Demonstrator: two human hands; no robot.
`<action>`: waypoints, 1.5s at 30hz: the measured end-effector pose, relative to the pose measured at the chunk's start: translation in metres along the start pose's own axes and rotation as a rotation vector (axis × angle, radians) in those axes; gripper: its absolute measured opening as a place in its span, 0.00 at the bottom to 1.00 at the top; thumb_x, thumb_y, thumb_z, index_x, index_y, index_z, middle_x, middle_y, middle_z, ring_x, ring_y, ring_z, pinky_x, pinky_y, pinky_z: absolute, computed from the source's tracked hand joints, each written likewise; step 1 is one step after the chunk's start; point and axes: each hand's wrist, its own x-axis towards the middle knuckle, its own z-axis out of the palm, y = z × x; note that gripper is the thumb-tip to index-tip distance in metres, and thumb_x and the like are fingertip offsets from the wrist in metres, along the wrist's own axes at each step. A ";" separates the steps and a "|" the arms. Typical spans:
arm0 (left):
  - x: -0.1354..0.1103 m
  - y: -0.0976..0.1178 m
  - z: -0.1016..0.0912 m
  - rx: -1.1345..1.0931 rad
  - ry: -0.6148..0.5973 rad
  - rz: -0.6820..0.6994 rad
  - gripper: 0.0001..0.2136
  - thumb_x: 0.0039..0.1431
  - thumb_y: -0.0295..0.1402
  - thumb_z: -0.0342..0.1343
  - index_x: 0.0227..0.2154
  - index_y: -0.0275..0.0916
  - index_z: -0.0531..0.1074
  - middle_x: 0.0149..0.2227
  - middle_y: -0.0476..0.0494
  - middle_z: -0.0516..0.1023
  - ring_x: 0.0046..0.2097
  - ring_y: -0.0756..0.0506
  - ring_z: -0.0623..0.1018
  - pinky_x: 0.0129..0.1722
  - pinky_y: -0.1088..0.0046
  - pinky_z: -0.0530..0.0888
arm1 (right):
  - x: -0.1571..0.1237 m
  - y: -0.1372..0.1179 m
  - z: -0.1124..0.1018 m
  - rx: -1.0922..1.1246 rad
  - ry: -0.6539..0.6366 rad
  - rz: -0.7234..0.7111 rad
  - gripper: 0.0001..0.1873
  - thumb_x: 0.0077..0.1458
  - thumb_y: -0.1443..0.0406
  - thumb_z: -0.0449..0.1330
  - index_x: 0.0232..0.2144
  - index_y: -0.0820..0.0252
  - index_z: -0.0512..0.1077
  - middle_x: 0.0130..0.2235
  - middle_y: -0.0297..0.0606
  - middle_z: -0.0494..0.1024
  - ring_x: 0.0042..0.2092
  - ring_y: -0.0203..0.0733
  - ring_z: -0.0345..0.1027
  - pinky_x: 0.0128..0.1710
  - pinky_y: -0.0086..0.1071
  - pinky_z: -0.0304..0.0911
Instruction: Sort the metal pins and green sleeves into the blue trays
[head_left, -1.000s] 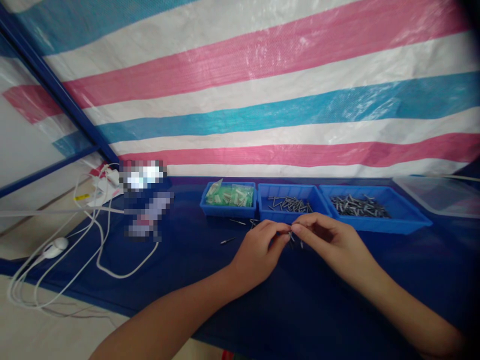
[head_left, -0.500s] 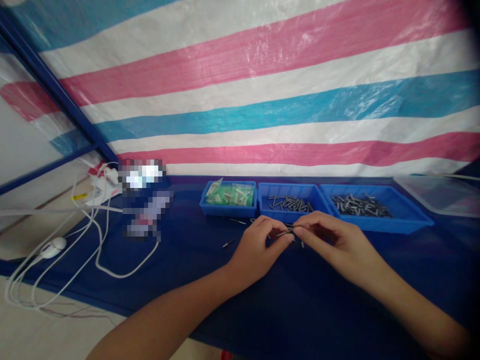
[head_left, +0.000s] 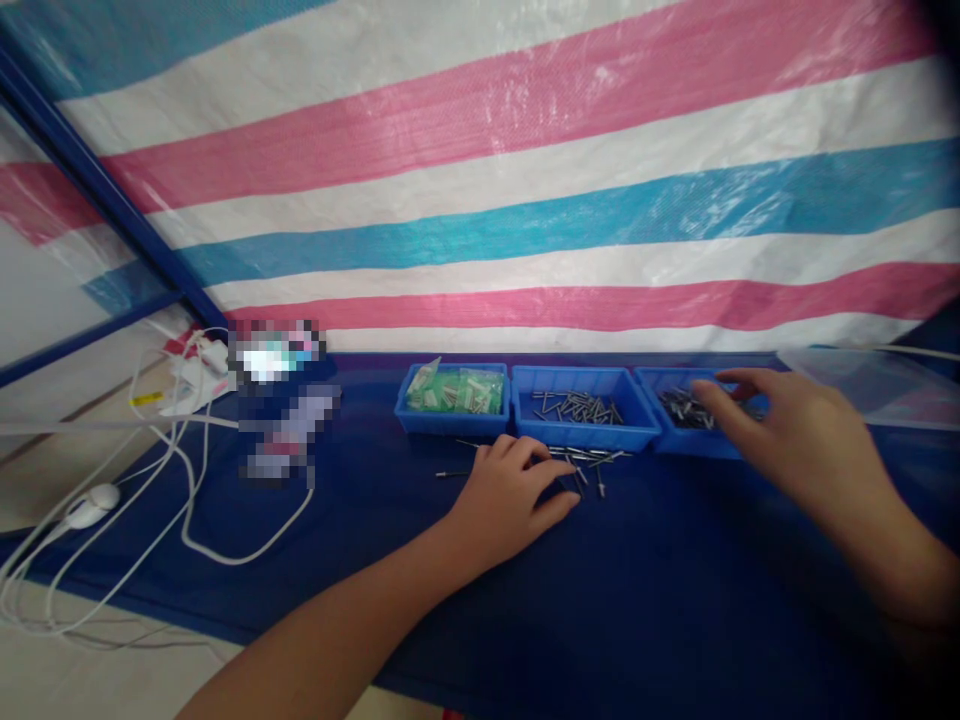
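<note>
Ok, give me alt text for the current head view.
The right hand hangs open over the right blue bin of metal pins; the left hand is beside loose pins on a table. The middle bin holds more pins, the left bin packets.

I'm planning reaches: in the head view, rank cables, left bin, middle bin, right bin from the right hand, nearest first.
1. Right bin: at the right hand.
2. Middle bin: left of it.
3. Left bin: farther left.
4. Cables: far left.

Shiny metal pins, smooth plastic trays
</note>
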 end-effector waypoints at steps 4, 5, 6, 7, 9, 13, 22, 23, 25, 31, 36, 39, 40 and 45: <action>0.000 0.000 0.000 0.064 -0.060 0.023 0.12 0.62 0.43 0.52 0.45 0.48 0.74 0.45 0.48 0.72 0.47 0.43 0.68 0.44 0.63 0.63 | -0.004 -0.009 0.003 0.092 0.014 -0.069 0.20 0.57 0.53 0.54 0.40 0.64 0.74 0.33 0.44 0.78 0.35 0.47 0.71 0.34 0.35 0.59; 0.000 0.000 0.000 0.074 -0.070 0.029 0.11 0.62 0.42 0.52 0.43 0.48 0.74 0.45 0.48 0.72 0.47 0.43 0.68 0.43 0.64 0.63 | -0.007 -0.015 0.003 0.136 0.004 -0.092 0.20 0.57 0.53 0.54 0.40 0.63 0.74 0.33 0.42 0.78 0.35 0.47 0.70 0.35 0.35 0.60; 0.000 0.000 0.001 0.083 -0.077 0.035 0.10 0.63 0.41 0.51 0.42 0.48 0.74 0.45 0.49 0.73 0.47 0.43 0.68 0.43 0.64 0.62 | -0.010 -0.021 0.002 0.176 -0.009 -0.119 0.19 0.57 0.54 0.53 0.39 0.62 0.74 0.34 0.42 0.78 0.35 0.46 0.70 0.36 0.36 0.60; 0.000 0.000 0.001 0.089 -0.083 0.042 0.09 0.63 0.40 0.51 0.41 0.48 0.75 0.44 0.49 0.73 0.47 0.43 0.68 0.42 0.64 0.62 | -0.012 -0.027 0.001 0.210 -0.024 -0.147 0.19 0.57 0.54 0.53 0.39 0.61 0.74 0.34 0.41 0.78 0.35 0.46 0.70 0.37 0.36 0.60; 0.000 0.000 0.001 0.098 -0.093 0.052 0.09 0.64 0.39 0.50 0.39 0.47 0.75 0.43 0.49 0.73 0.46 0.44 0.68 0.42 0.65 0.61 | -0.016 -0.036 -0.001 0.260 -0.056 -0.200 0.17 0.57 0.55 0.53 0.38 0.61 0.74 0.34 0.41 0.78 0.36 0.46 0.70 0.40 0.37 0.60; 0.000 0.001 0.001 0.094 -0.092 0.054 0.09 0.65 0.38 0.49 0.41 0.46 0.74 0.42 0.49 0.74 0.46 0.44 0.68 0.42 0.65 0.61 | -0.019 -0.043 -0.002 0.312 -0.096 -0.240 0.15 0.57 0.56 0.52 0.36 0.59 0.74 0.35 0.41 0.78 0.39 0.47 0.69 0.43 0.40 0.60; -0.001 0.004 0.002 0.117 -0.080 0.064 0.13 0.64 0.40 0.48 0.47 0.47 0.72 0.42 0.46 0.73 0.45 0.43 0.68 0.41 0.65 0.61 | -0.021 -0.045 -0.001 0.350 -0.105 -0.269 0.11 0.58 0.58 0.53 0.33 0.56 0.73 0.35 0.39 0.78 0.39 0.49 0.68 0.43 0.43 0.60; -0.001 0.004 0.002 0.123 -0.079 0.064 0.12 0.65 0.40 0.48 0.47 0.47 0.72 0.42 0.47 0.73 0.45 0.43 0.68 0.41 0.65 0.61 | -0.021 -0.044 -0.001 0.350 -0.107 -0.273 0.11 0.58 0.58 0.53 0.33 0.56 0.73 0.35 0.39 0.78 0.39 0.49 0.68 0.43 0.43 0.60; -0.001 0.004 0.002 0.129 -0.079 0.070 0.12 0.65 0.40 0.47 0.45 0.47 0.72 0.41 0.48 0.73 0.44 0.44 0.68 0.41 0.65 0.61 | -0.021 -0.044 -0.001 0.352 -0.107 -0.279 0.10 0.58 0.59 0.53 0.32 0.55 0.72 0.35 0.39 0.78 0.39 0.49 0.68 0.43 0.43 0.60; 0.000 0.006 0.003 0.116 -0.089 0.089 0.12 0.62 0.44 0.51 0.39 0.44 0.72 0.42 0.48 0.74 0.44 0.44 0.69 0.41 0.65 0.60 | -0.021 -0.045 -0.001 0.364 -0.117 -0.302 0.09 0.58 0.60 0.54 0.31 0.55 0.72 0.35 0.39 0.77 0.39 0.48 0.68 0.43 0.43 0.60; 0.001 0.005 0.004 0.152 -0.087 0.098 0.07 0.65 0.34 0.49 0.39 0.42 0.71 0.40 0.48 0.76 0.44 0.45 0.70 0.42 0.64 0.58 | -0.023 -0.050 -0.002 0.392 -0.126 -0.310 0.10 0.58 0.59 0.54 0.31 0.56 0.72 0.35 0.39 0.77 0.40 0.48 0.68 0.43 0.43 0.60; 0.001 0.004 0.005 0.197 -0.070 0.119 0.09 0.65 0.30 0.48 0.44 0.44 0.70 0.41 0.48 0.76 0.43 0.45 0.71 0.42 0.64 0.57 | -0.025 -0.053 -0.003 0.408 -0.117 -0.315 0.10 0.58 0.59 0.54 0.32 0.56 0.73 0.35 0.39 0.77 0.40 0.47 0.67 0.44 0.43 0.61; 0.001 0.003 0.006 0.218 -0.070 0.124 0.09 0.65 0.29 0.47 0.45 0.44 0.69 0.41 0.48 0.76 0.43 0.45 0.71 0.42 0.64 0.57 | -0.025 -0.055 -0.003 0.413 -0.117 -0.315 0.10 0.59 0.59 0.54 0.32 0.56 0.73 0.35 0.39 0.77 0.40 0.47 0.67 0.44 0.43 0.61; 0.000 0.005 0.007 0.279 -0.089 0.102 0.13 0.66 0.28 0.44 0.50 0.44 0.66 0.43 0.45 0.74 0.43 0.44 0.71 0.41 0.64 0.59 | -0.030 -0.064 -0.007 0.446 -0.125 -0.331 0.09 0.59 0.60 0.54 0.34 0.56 0.72 0.37 0.40 0.77 0.41 0.48 0.68 0.45 0.44 0.62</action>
